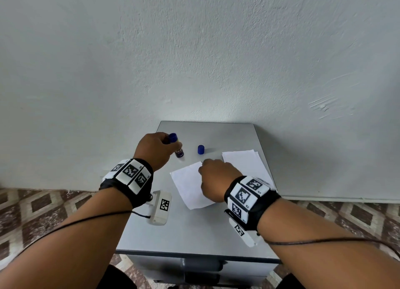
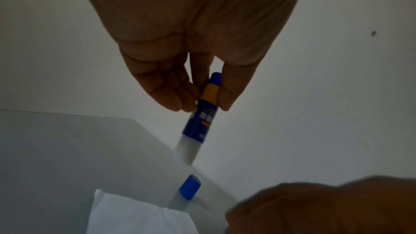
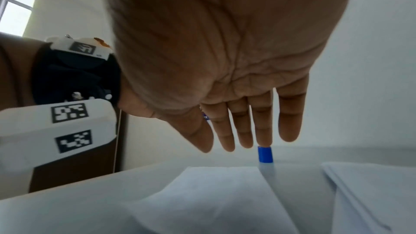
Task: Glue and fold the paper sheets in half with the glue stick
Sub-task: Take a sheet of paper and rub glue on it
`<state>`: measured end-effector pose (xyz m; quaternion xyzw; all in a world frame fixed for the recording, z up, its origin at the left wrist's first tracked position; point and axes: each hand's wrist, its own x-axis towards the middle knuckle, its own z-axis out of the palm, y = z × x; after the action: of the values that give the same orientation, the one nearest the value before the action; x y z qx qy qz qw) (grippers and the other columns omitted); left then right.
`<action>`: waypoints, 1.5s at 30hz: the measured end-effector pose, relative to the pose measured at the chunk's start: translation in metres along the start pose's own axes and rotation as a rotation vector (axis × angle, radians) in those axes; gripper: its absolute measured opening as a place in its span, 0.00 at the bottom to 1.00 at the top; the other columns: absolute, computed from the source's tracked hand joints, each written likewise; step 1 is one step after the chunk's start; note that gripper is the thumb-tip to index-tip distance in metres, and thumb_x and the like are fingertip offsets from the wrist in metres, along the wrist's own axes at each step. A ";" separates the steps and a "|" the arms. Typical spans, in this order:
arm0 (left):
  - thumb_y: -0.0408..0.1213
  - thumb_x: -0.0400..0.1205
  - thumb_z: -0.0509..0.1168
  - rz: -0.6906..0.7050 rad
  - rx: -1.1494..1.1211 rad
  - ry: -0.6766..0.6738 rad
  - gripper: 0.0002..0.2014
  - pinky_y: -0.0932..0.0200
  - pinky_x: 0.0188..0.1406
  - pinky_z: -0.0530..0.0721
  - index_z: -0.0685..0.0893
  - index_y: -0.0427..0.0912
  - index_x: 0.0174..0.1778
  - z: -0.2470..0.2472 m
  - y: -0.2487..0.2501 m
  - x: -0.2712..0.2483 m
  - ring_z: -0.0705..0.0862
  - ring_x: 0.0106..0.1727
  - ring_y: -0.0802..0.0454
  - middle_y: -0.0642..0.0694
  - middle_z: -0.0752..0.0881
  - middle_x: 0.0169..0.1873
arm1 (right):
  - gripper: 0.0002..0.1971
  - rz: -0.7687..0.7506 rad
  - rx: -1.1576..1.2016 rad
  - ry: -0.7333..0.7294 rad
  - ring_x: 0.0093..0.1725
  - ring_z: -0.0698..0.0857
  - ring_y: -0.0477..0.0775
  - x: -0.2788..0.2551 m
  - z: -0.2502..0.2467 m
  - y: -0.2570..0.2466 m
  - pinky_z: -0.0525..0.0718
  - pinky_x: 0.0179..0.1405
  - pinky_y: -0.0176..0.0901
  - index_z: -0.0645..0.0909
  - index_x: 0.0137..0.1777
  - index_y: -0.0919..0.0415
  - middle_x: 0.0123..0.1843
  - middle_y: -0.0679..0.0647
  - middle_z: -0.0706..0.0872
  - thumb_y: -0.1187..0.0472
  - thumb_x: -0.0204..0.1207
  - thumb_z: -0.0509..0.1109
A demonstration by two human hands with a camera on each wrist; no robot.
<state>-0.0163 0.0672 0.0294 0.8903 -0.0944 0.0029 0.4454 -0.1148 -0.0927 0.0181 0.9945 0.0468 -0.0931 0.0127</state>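
Left hand (image 2: pixel 191 45) pinches the glue stick (image 2: pixel 203 111); right hand (image 3: pixel 236 60) hovers flat-fingered over paper (image 1: pixel 190 184)

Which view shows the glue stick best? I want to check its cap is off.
The left wrist view: the whole glue stick, pinched by the left hand, shows its bare pale tip, with the cap standing apart. The head view shows it small; the right wrist view hides nearly all of it.

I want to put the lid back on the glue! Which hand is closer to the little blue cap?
The right hand looks a bit closer: its fingertips are just in front of the blue cap. The left hand is off to the cap's left, holding the glue stick.
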 end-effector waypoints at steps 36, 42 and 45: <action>0.49 0.82 0.67 0.178 0.492 -0.206 0.13 0.61 0.29 0.68 0.80 0.41 0.42 0.036 0.001 0.016 0.75 0.36 0.51 0.49 0.79 0.34 | 0.16 -0.053 -0.014 -0.075 0.62 0.81 0.59 0.032 0.024 0.017 0.76 0.59 0.49 0.81 0.63 0.57 0.65 0.54 0.81 0.59 0.75 0.66; 0.50 0.81 0.68 0.149 0.516 -0.190 0.14 0.59 0.30 0.69 0.81 0.42 0.41 0.007 -0.019 0.007 0.77 0.36 0.49 0.48 0.81 0.33 | 0.16 -0.033 -0.001 -0.090 0.62 0.81 0.60 0.031 0.024 0.015 0.75 0.58 0.49 0.81 0.63 0.58 0.64 0.54 0.81 0.60 0.75 0.66; 0.50 0.80 0.69 0.110 0.502 -0.205 0.14 0.57 0.32 0.73 0.82 0.42 0.40 -0.002 -0.024 0.005 0.79 0.37 0.48 0.48 0.82 0.33 | 0.15 -0.025 0.001 -0.100 0.63 0.81 0.60 0.029 0.022 0.014 0.75 0.59 0.49 0.81 0.62 0.58 0.64 0.54 0.80 0.60 0.75 0.65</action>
<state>-0.0068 0.0825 0.0119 0.9621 -0.1835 -0.0396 0.1979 -0.0893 -0.1046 -0.0090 0.9879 0.0586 -0.1430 0.0134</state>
